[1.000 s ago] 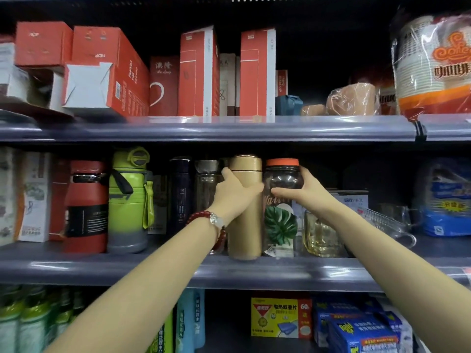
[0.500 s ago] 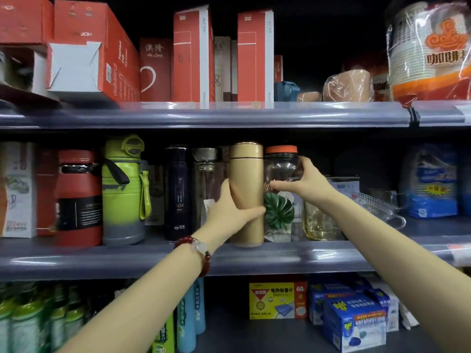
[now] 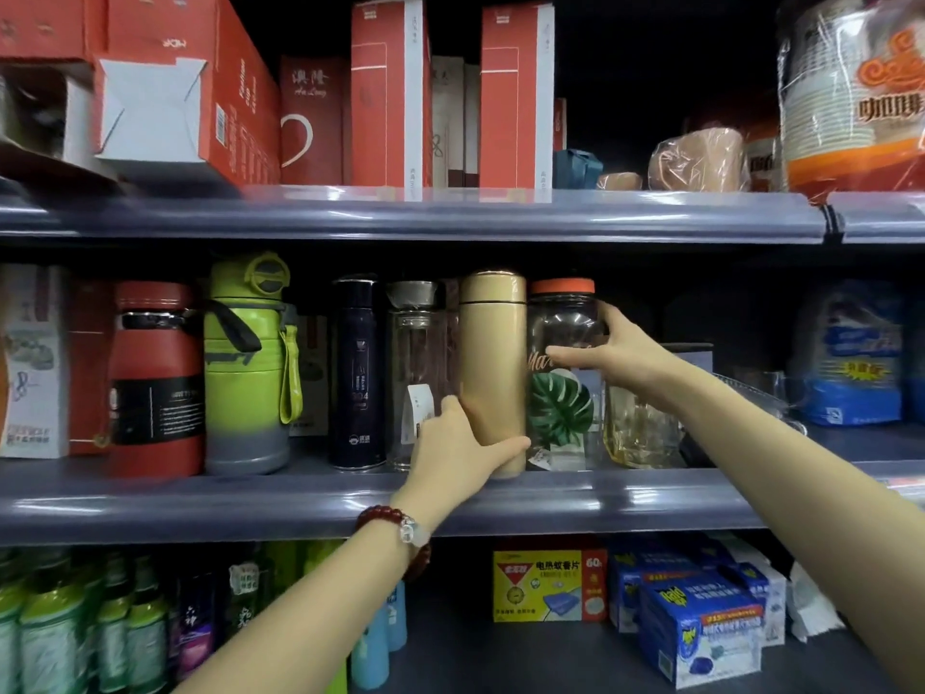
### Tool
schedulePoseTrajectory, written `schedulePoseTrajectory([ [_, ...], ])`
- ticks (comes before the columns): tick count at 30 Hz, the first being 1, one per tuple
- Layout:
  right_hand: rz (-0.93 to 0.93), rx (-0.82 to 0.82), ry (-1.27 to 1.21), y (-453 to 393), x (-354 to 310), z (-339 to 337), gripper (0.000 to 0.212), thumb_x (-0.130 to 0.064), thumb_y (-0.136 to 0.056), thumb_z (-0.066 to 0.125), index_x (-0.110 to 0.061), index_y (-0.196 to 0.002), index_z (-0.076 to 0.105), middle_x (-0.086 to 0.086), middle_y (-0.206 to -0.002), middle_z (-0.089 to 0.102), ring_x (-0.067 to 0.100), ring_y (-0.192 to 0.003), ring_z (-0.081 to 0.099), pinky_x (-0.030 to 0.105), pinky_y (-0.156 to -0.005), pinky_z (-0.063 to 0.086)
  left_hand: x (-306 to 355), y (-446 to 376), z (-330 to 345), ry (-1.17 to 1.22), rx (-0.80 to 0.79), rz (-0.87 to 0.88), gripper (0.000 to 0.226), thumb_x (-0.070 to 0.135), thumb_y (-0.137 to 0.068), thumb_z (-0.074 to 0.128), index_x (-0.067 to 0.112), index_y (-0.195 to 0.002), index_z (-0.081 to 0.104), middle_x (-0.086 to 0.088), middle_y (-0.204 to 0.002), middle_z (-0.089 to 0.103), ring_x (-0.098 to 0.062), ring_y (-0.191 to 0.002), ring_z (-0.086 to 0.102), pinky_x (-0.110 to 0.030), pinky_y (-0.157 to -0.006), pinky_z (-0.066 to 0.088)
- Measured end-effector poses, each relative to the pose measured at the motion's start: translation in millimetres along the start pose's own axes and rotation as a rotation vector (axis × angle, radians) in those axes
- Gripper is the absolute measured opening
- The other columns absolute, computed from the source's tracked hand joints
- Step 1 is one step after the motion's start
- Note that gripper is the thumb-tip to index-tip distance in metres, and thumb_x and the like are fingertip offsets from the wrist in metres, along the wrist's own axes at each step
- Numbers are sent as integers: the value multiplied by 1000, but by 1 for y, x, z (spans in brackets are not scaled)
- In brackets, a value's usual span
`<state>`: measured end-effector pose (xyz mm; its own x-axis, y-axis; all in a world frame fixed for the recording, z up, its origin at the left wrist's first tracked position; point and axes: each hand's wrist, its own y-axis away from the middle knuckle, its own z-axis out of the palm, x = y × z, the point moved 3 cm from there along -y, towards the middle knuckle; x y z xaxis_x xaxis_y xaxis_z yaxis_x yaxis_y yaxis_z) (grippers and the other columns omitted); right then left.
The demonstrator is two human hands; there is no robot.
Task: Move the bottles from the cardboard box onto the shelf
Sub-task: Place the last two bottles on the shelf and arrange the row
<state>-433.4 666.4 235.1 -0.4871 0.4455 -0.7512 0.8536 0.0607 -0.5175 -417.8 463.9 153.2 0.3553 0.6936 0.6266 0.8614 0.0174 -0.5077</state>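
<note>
Gold bottle (image 3: 493, 363) in left hand (image 3: 463, 450)

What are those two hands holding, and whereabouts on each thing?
The left hand grips the gold flask near its base. The right hand holds the glass jar with the orange lid by its upper side.

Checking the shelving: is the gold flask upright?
Upright: the gold flask stands on the middle shelf, gripped low by the left hand.
</note>
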Motion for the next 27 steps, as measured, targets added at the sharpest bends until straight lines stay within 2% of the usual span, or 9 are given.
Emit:
schedulePoseTrajectory([
  [2, -9, 74, 61, -2, 1, 5, 97, -50, -54, 88, -24, -133, 40, -7, -119, 62, 12, -108, 61, 35, -99, 48, -2, -3, -5, 85, -117, -18, 70, 44, -72, 77, 12, -125, 43, -2, -124, 58, -20, -109, 57, -27, -84, 46],
  [4, 3, 164, 122, 0, 3, 8, 114, -59, -43, 88, -25, -138, 34, -5, -125, 60, 17, -116, 58, 38, -103, 45, -4, -6, -10, 134, -140, -32, 70, 34, -69, 82, 13, -125, 45, -1, -124, 59, -18, -109, 57, -28, -88, 47],
  [9, 27, 139, 136, 4, 3, -1, 101, -48, -50, 90, -23, -133, 38, -6, -121, 58, 18, -114, 56, 37, -101, 45, 0, 0, -2, 48, 50, -17, 80, 46, -58, 85, 13, -122, 49, -3, -121, 58, -19, -108, 55, -25, -83, 44],
  [11, 20, 104, 110, 3, 4, -3, 101, -47, -50, 90, -23, -133, 39, -6, -121, 59, 18, -113, 57, 37, -102, 45, 2, 6, 3, -34, 113, 4, 78, 56, -57, 81, 14, -116, 50, -3, -116, 55, -16, -97, 50, -25, -78, 42],
  [13, 12, 88, 98, 2, 5, -2, 106, -48, -48, 89, -23, -136, 38, -6, -124, 58, 17, -114, 58, 38, -104, 44, 4, 10, 5, -69, 129, 17, 79, 60, -61, 76, 14, -118, 47, -3, -117, 52, -16, -98, 47, -25, -78, 40],
  [16, 6, 81, 89, 2, 3, -1, 110, -50, -46, 89, -22, -138, 36, -6, -126, 57, 17, -115, 57, 39, -105, 43, 2, 2, 3, 6, -36, 14, 78, 52, -67, 76, 11, -123, 40, -2, -121, 54, -21, -110, 53, -32, -87, 48],
  [19, 4, 65, 82, 4, 2, -2, 116, -56, -40, 89, -23, -138, 37, -7, -126, 58, 16, -114, 58, 40, -105, 44, -2, -5, -8, 153, -150, -18, 70, 34, -67, 82, 14, -123, 47, 0, -122, 61, -17, -107, 58, -31, -92, 49],
  [24, 11, 74, 102, 5, 5, -5, 102, -50, -51, 87, -24, -137, 38, -8, -124, 58, 15, -113, 57, 34, -101, 44, 0, 2, -3, 14, 98, 31, 76, 49, -60, 83, 16, -121, 52, 1, -117, 62, -16, -100, 58, -26, -79, 46],
  [27, 15, 58, 122, 6, 4, -5, 102, -51, -54, 86, -25, -139, 35, -8, -125, 58, 17, -116, 57, 31, -97, 43, 0, 7, 4, -26, 155, 49, 81, 57, -60, 79, 16, -122, 46, -2, -119, 59, -20, -105, 57, -31, -83, 50],
])
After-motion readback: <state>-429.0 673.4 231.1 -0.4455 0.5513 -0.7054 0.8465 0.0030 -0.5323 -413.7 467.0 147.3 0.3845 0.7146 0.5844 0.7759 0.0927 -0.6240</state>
